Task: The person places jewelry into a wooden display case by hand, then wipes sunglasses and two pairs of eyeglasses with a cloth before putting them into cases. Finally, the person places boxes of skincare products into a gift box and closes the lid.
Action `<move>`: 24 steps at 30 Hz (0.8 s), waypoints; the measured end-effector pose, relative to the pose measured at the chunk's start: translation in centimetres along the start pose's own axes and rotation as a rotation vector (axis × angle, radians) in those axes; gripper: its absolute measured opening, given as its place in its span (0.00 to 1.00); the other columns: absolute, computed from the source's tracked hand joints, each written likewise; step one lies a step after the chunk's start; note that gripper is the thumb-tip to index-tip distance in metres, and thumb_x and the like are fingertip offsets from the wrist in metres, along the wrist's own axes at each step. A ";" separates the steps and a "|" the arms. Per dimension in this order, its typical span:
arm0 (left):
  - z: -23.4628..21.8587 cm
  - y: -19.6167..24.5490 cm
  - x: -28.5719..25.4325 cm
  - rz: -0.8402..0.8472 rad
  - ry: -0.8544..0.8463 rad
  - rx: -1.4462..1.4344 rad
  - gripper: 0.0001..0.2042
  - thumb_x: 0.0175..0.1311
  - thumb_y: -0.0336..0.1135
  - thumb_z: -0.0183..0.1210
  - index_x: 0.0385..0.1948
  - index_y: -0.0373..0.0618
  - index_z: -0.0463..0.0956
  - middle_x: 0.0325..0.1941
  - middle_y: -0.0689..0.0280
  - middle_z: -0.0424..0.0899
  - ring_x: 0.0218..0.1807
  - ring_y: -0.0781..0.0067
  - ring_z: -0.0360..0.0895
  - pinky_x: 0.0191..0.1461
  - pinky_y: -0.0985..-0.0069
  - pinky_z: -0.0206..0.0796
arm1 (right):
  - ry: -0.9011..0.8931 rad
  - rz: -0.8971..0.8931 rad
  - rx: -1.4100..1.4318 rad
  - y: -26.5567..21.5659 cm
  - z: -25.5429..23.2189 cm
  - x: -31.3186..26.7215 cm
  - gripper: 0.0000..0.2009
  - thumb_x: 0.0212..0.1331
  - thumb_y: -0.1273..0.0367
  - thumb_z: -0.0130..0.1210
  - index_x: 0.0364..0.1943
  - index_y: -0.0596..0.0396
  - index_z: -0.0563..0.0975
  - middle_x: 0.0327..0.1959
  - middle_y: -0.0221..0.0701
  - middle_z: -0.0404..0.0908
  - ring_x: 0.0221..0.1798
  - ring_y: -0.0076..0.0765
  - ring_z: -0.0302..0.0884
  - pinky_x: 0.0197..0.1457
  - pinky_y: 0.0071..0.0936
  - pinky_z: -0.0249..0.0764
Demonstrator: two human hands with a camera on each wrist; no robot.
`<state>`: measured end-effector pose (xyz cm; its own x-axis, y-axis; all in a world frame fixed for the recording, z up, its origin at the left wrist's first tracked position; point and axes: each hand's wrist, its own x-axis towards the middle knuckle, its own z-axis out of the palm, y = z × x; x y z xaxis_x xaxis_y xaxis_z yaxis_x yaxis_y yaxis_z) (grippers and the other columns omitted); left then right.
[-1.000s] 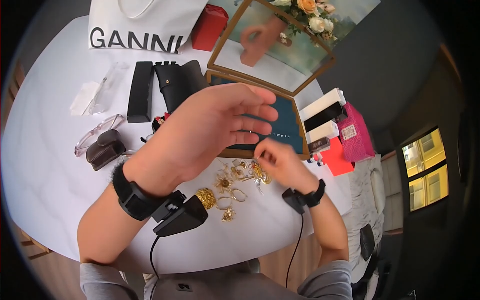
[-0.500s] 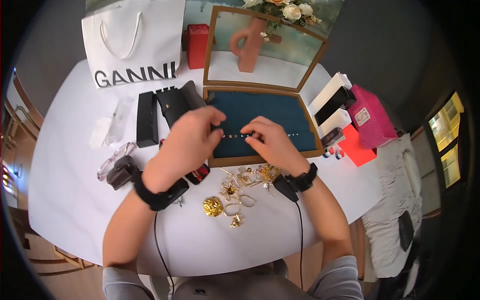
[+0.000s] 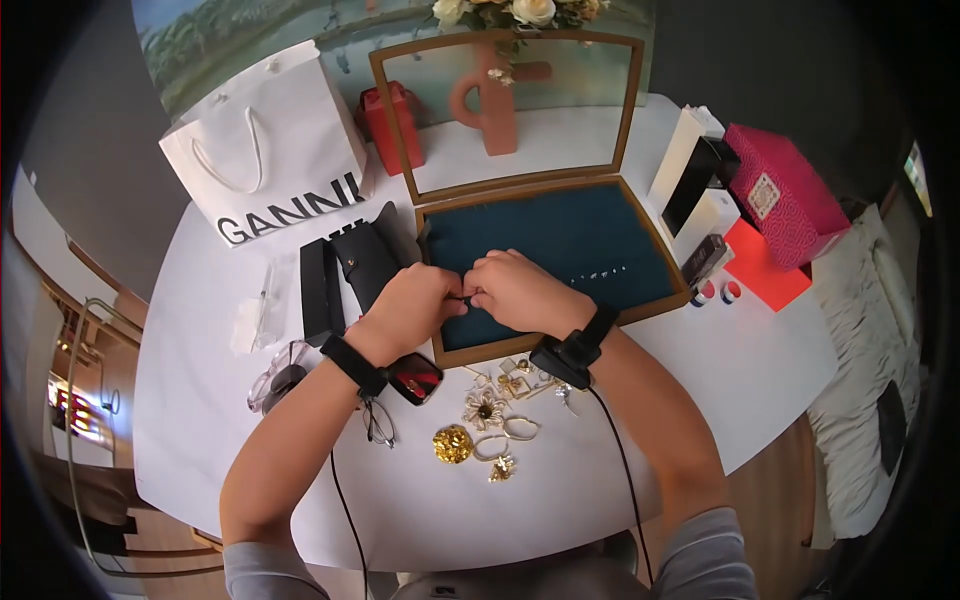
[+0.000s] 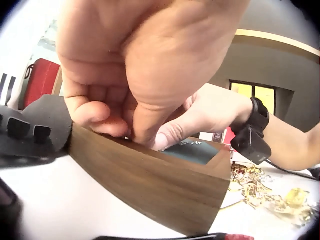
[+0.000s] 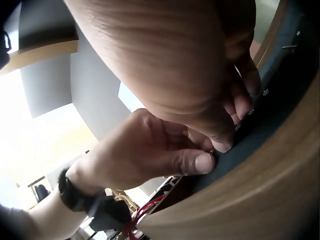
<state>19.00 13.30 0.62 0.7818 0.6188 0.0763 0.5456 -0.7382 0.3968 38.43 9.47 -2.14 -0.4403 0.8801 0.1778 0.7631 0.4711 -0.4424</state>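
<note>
Both hands meet over the left part of the teal pad [image 3: 540, 225] in a wooden case with a raised glass lid. The left hand [image 3: 410, 305] pinches a tiny stud [image 5: 212, 151] with a red spot between thumb and finger, low over the pad. Bent fingers of the right hand [image 3: 520, 290] touch the pad beside it; whether they hold anything is hidden. A row of small studs [image 3: 598, 275] lies on the pad to the right. In the left wrist view, the left hand [image 4: 145, 60] covers most of the fingertip contact above the wooden rim [image 4: 150, 185].
Gold jewellery [image 3: 485, 410] lies before the case, near glasses [image 3: 378, 424] and a dark red-lined case [image 3: 415, 378]. Black cases [image 3: 320, 290] and a white bag [image 3: 265, 150] stand left. White boxes [image 3: 688, 150], a pink box [image 3: 785, 195] and a red card [image 3: 768, 265] are right.
The left hand came down from its raised, spread pose and moved beside the right hand. The right hand moved from the jewellery onto the pad, then left. The head view has shifted.
</note>
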 end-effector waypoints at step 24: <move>-3.1 2.7 -2.0 -0.320 0.140 -0.490 0.09 0.68 0.30 0.61 0.45 0.35 0.81 0.35 0.64 0.85 0.32 0.73 0.83 0.38 0.77 0.76 | 0.226 0.071 0.279 -0.4 -3.0 -1.3 0.02 0.54 0.79 0.54 0.31 0.62 0.77 0.32 0.43 0.81 0.34 0.47 0.80 0.35 0.36 0.74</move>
<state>17.93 10.93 4.37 0.5361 0.8441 -0.0099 0.5186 -0.3201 0.7929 40.14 8.32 0.47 -0.2518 0.9154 0.3140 0.6158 0.4018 -0.6777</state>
